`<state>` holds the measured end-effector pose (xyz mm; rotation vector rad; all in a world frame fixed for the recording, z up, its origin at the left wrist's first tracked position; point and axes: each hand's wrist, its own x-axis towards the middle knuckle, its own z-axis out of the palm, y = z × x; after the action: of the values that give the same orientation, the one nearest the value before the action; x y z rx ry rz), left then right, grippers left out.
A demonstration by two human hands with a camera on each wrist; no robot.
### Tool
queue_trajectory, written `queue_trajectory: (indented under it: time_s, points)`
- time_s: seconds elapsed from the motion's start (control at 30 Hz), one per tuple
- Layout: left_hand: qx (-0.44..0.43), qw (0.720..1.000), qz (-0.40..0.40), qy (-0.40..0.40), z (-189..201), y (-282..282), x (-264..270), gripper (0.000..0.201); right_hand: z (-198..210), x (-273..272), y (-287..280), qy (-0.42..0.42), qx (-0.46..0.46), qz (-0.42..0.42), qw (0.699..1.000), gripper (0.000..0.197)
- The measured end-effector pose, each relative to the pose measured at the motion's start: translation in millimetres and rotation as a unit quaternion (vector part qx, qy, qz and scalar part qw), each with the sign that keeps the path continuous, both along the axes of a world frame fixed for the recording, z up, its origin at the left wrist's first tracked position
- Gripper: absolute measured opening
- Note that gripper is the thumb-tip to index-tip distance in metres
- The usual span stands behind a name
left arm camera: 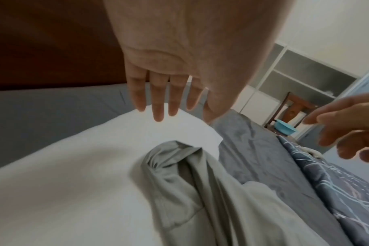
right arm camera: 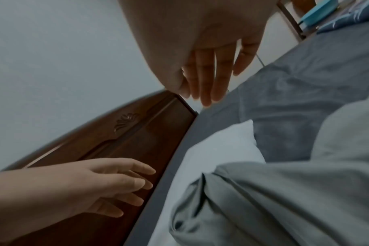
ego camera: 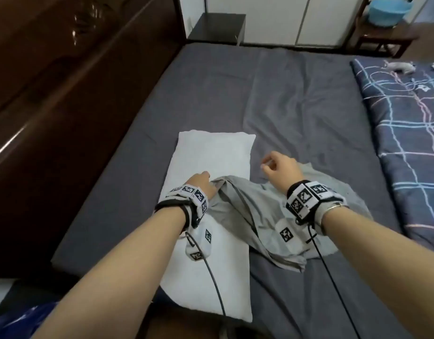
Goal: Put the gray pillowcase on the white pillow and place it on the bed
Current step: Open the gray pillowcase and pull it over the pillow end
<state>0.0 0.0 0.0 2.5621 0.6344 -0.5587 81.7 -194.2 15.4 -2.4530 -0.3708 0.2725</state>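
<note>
— Head view first: any writing or brand you can read?

— No words. Only black-and-white square marker tags on both wrist bands [ego camera: 306, 195] and on the small white units hanging below the wrists; no legible text on the bedding either.

— Where's the pillow [ego camera: 212, 192]?

— Flat on the bed [ego camera: 211, 94], lengthwise away from the person, near the side with the brown headboard [ego camera: 52, 81]. It's bare white, not inside the case.

— And the pillowcase [ego camera: 260, 216]?

— Crumpled, lying partly over the pillow's right edge and mostly on the sheet to its right. One bunched fold rises on the pillow's middle.

— Left hand [ego camera: 202, 183]?

— Over the pillow, just beside that bunched fold. In the left wrist view the fingers [left arm camera: 158, 99] are straight and spread, tips pointing at the pillow's far end, with the fold [left arm camera: 175, 159] below the palm. Holding nothing; whether the palm brushes the cloth, I can't tell.

— Right hand [ego camera: 280, 167]?

— Raised above the sheet just past the pillowcase's far edge, right of the pillow. The right wrist view shows its fingers [right arm camera: 206, 74] loosely extended, nothing in them, the gray cloth [right arm camera: 284, 199] below and nearer the wrist.

— Anything else around?

— A blue plaid quilt [ego camera: 401, 143] on the bed's right side, a dark nightstand [ego camera: 218, 26] beyond the bed, and a blue basin [ego camera: 379, 12] on a wooden chair at the far right.
</note>
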Motion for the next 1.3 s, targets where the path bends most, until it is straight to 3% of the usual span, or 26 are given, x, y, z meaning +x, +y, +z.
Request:
queue_trajectory:
  time_s: [0.17,0.3,0.37,0.43,0.47,0.53,0.6,0.7,0.8,0.93,1.07,1.13,1.2,1.3]
  points:
    - [-0.006,0.992,0.111,0.058,-62.8,4.6,-2.5,0.059,-80.0,-4.9,17.2,0.118,-0.061,0.042,0.990,0.041]
    - [-0.100,0.978,0.177,0.053,-96.9,5.1,0.6,0.063,-124.5,-10.8,26.7,0.204,-0.052,0.046,0.977,0.072]
    - [-0.136,0.969,0.204,0.030,-105.7,7.5,1.8,0.052,-141.6,-12.4,31.3,0.240,-0.038,0.019,0.970,0.066]
    - [-0.163,0.962,0.219,-0.002,-105.1,9.1,4.7,0.013,-150.0,-12.6,33.4,0.232,-0.057,0.017,0.971,0.043]
    - [-0.177,0.959,0.221,-0.010,-102.7,9.3,6.7,0.009,-150.8,-12.0,33.3,0.218,-0.074,0.029,0.973,0.030]
    - [-0.209,0.951,0.226,-0.039,-92.9,9.5,12.3,0.022,-144.1,-10.3,33.1,0.192,-0.088,0.040,0.977,0.022]
    - [-0.263,0.929,0.248,-0.074,-76.4,9.6,19.6,0.011,-132.6,-5.3,30.2,0.178,-0.063,0.018,0.982,0.021]
    - [-0.316,0.904,0.263,-0.116,-67.0,18.7,33.8,0.033,-103.4,5.7,16.9,0.145,0.001,-0.057,0.988,0.021]
    - [-0.308,0.907,0.245,-0.150,-6.5,8.8,35.7,0.042,-60.7,18.0,-0.2,0.134,0.093,-0.137,0.977,0.022]
    - [-0.216,0.944,0.167,-0.183,83.0,-6.6,26.8,0.027,12.2,31.0,-22.2,0.095,0.187,-0.216,0.954,0.017]
    - [-0.192,0.965,0.057,-0.169,142.0,-15.7,18.4,0.040,84.2,33.2,-43.3,0.032,0.197,-0.190,0.961,0.006]
    - [-0.146,0.981,0.016,-0.130,164.2,-18.5,16.9,0.042,115.5,28.1,-53.7,0.024,0.219,-0.164,0.962,0.017]
    - [-0.096,0.986,0.017,-0.132,183.2,-23.6,17.1,0.025,138.1,20.1,-61.5,0.000,0.185,-0.116,0.976,0.030]
    - [-0.084,0.985,0.041,-0.144,207.3,-39.3,17.6,0.042,155.7,8.6,-68.9,-0.017,0.122,-0.054,0.991,0.054]
